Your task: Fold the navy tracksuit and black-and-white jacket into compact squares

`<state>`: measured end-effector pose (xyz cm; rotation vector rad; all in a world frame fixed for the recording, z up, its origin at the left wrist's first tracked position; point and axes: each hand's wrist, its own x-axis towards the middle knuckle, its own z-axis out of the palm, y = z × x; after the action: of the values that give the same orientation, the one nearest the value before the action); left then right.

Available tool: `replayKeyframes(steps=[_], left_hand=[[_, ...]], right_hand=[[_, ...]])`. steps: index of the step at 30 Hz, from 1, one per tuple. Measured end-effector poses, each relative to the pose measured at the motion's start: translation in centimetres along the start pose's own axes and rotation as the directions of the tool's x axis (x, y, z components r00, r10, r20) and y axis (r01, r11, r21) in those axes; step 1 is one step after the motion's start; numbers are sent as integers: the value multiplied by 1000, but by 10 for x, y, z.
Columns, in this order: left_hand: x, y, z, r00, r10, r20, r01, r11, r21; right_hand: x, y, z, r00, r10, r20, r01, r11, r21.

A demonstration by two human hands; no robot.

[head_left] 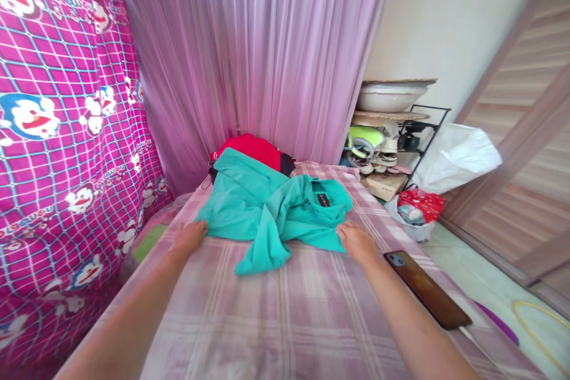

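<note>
A teal long-sleeved shirt (249, 196) lies spread across the plaid-covered surface (312, 314), its collar and dark label toward the right. One sleeve crosses over the body and hangs toward me. My left hand (192, 236) is closed on the shirt's left edge at the hem. At the other end, my right hand (357, 242) pinches the shirt near the shoulder, just below the collar. Part of the shirt's far side rests against a red garment (253, 148) behind it.
A phone (427, 291) with a white cable lies right of my right forearm. Beyond the right edge stand a shoe rack (421, 157), a white plastic bag (458, 154) and a red bag (421, 205). Purple curtains (267, 59) hang behind; a pink patterned cloth (75, 148) hangs left.
</note>
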<state>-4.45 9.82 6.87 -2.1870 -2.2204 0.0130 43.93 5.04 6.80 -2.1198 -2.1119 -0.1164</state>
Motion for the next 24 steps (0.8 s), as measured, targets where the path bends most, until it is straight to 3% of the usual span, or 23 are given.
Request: replayKeyframes(steps=[3,6,9,11,14,16,19,21,22,23,24], left_hand=[[-21,-2,-17,997,77,2,-76,995,68],[-51,-2,-31,969,244,27,-245,956,159],[-76,3,-34,943,314,108,-327,934,145],[-83,7,-28,934,337,121,-348,933,88],[-81,10,-10,920,386,64,-384,923,-35],[-76,10,4,910,413,45,-408,908,-93],[-71,8,22,902,431,36,-424,897,-129],[-70,6,30,901,434,21,-427,892,-147],[-70,5,33,900,436,13,-429,890,-153],[-70,4,36,899,438,9,-431,889,-156],[-70,3,37,898,440,7,-433,888,-155]], right_hand=[[5,23,-15,992,94,-84,-96,995,-22],[0,27,-25,980,148,-129,-153,988,-26],[-17,-10,-27,983,-29,-182,37,998,41],[-32,-50,-24,969,-236,-79,246,956,160],[-51,-104,-16,923,-333,193,280,925,257],[-51,-123,-14,892,-367,263,307,920,245],[-19,-128,-28,805,-478,352,362,865,347],[23,-124,-52,748,-526,404,231,778,585],[48,-121,-67,780,-504,370,124,705,698],[74,-117,-82,882,-395,257,44,612,789],[99,-113,-96,979,-180,95,8,498,867]])
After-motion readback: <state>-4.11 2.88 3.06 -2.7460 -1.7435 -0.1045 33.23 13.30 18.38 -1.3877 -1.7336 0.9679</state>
